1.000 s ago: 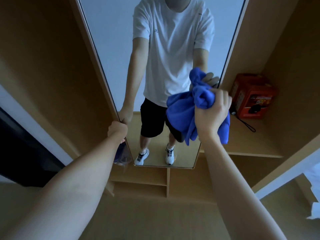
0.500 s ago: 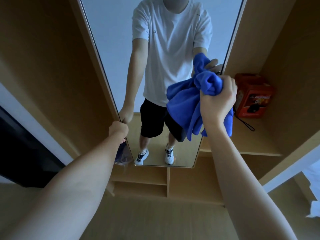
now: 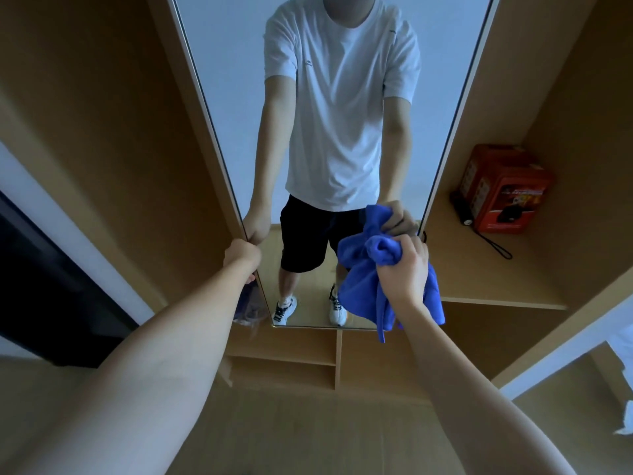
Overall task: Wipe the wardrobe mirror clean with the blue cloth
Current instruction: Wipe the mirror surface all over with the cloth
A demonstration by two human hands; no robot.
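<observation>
The tall wardrobe mirror [image 3: 233,97] stands between wooden panels and reflects a person in a white shirt and black shorts. My right hand [image 3: 406,269] grips the bunched blue cloth [image 3: 359,286] and holds it against the glass near the mirror's lower right corner. Loose folds of the cloth hang below my fist. My left hand [image 3: 241,257] grips the mirror's left edge at about the same height, fingers curled round the frame. A faint bluish-purple object just below that hand is too dim to identify.
A red box [image 3: 503,190] with a black strap [image 3: 493,245] sits on the wooden shelf [image 3: 479,286] to the right of the mirror. Small open cubbies [image 3: 284,358] lie under the mirror. A dark panel [image 3: 41,286] stands at the far left.
My right hand has swept the blue cloth down the right side of the mirror, from mid height toward the lower right corner. My left hand has stayed on the left edge.
</observation>
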